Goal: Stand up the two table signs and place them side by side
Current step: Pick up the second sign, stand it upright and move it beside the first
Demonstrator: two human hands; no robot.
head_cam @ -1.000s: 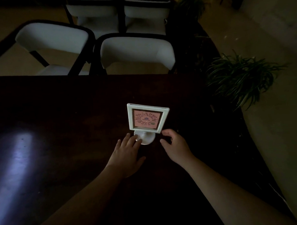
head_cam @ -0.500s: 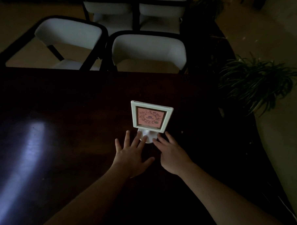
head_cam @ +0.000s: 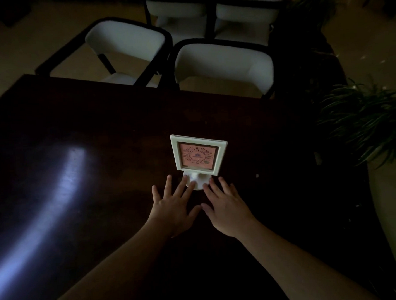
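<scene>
One white-framed table sign (head_cam: 198,155) with a pink printed card stands upright on its round white base, near the middle of the dark table (head_cam: 101,136). My left hand (head_cam: 175,205) lies flat on the table, fingers spread, with its fingertips resting on the left side of the base. My right hand (head_cam: 225,204) lies flat beside it, fingers spread, with its fingertips at the right edge of the base. Neither hand grips anything. Only this one sign is in view.
Two white-cushioned chairs (head_cam: 222,64) (head_cam: 126,46) with dark frames stand at the table's far edge, with more chairs behind them. A leafy green plant (head_cam: 361,122) sits just past the table's right edge. A streak of reflected light (head_cam: 58,190) lies on the tabletop at the left.
My right hand has flattened from a curled pose and slid in to the base. My left hand has spread flat, fingertips staying on the base. The sign stays upright.
</scene>
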